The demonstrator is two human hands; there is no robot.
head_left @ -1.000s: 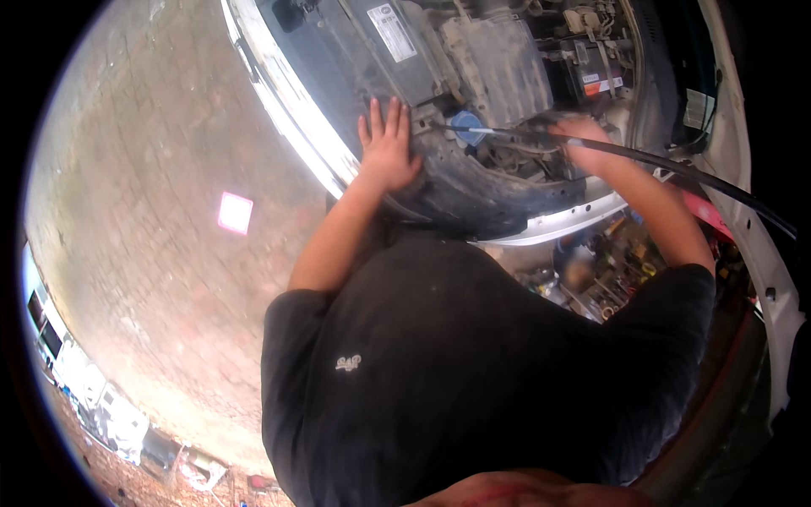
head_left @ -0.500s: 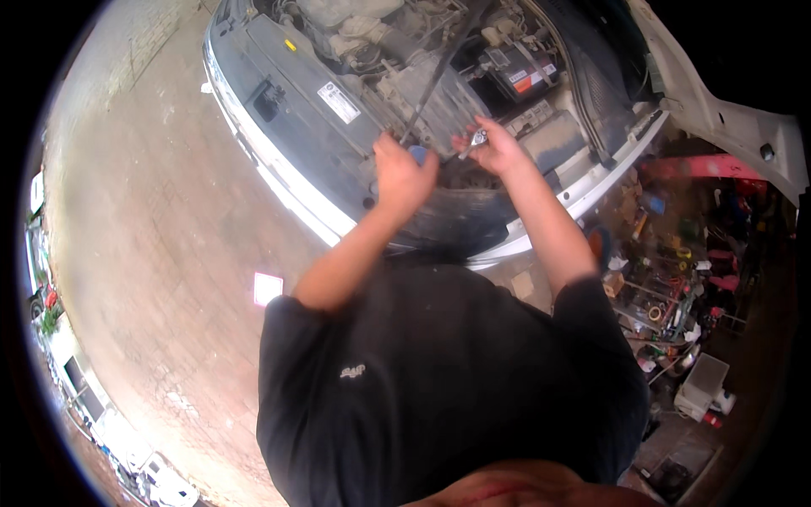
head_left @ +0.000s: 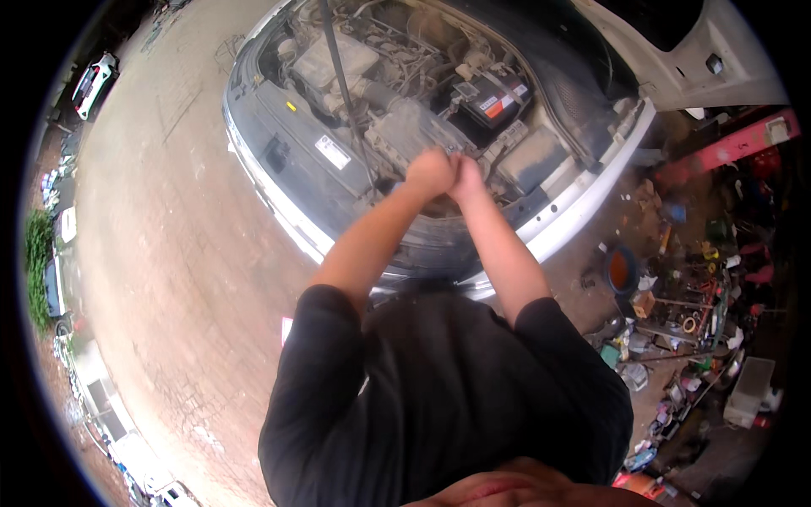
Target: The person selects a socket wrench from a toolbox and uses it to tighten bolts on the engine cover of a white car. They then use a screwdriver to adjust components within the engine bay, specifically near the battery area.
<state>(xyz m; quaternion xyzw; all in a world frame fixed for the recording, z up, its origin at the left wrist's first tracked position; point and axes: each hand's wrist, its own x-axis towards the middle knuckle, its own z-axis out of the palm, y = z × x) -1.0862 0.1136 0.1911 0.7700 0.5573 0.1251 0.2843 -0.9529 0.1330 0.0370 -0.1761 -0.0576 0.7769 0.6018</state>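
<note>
Dusty ground [head_left: 186,262] alongside; left hand [head_left: 431,172] and right hand [head_left: 466,177] close together, can't tell their grip, at the near edge of the grey box [head_left: 412,125]: two-handed work, seemingly, next needing steady pressure; black battery [head_left: 500,103] beyond.

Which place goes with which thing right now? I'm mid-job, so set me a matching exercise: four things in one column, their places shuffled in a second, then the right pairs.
Things
1. bare left hand
2. white rectangular paper-like label
3. round blue tub, orange-brown inside
4. long thin dark rod

Places
A. on the ground, to the right of the white car
B. close against the bare right hand
C. reaching up to the picture's top edge
D. on the dark plastic front panel

Right pairs: 1-B, 2-D, 3-A, 4-C
</note>
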